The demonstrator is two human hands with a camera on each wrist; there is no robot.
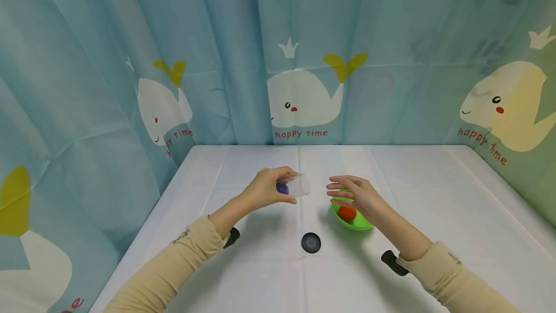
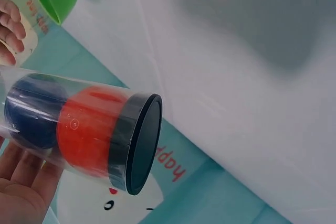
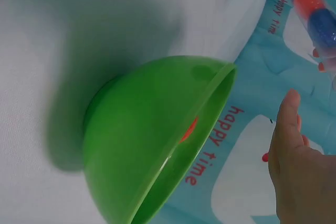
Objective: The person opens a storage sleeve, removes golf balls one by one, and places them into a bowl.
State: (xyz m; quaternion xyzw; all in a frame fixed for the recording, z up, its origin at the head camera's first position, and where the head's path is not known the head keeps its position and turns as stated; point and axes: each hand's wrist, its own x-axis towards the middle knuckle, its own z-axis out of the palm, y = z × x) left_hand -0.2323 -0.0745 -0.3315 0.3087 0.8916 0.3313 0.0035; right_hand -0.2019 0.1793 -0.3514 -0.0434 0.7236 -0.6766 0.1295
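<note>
In the head view my left hand [image 1: 270, 188] grips a clear plastic tube [image 1: 302, 185], tilted on its side, with its open end facing right. The left wrist view shows a dark blue ball [image 2: 34, 111] and a red ball [image 2: 86, 129] inside the tube, against the black cap [image 2: 144, 142] at its base. My right hand [image 1: 359, 196] hovers over a green bowl [image 1: 359, 224], its fingers spread and relaxed, holding nothing. An orange-red ball [image 1: 347, 213] lies in the bowl, partly covered by the hand. A gap separates the right hand from the tube.
A round black lid [image 1: 311, 243] lies flat on the white-covered table [image 1: 269, 279], nearer to me than the bowl. Black wrist devices [image 1: 394, 263] show at both cuffs. A blue curtain [image 1: 234, 37] with whale prints hangs behind and beside the table.
</note>
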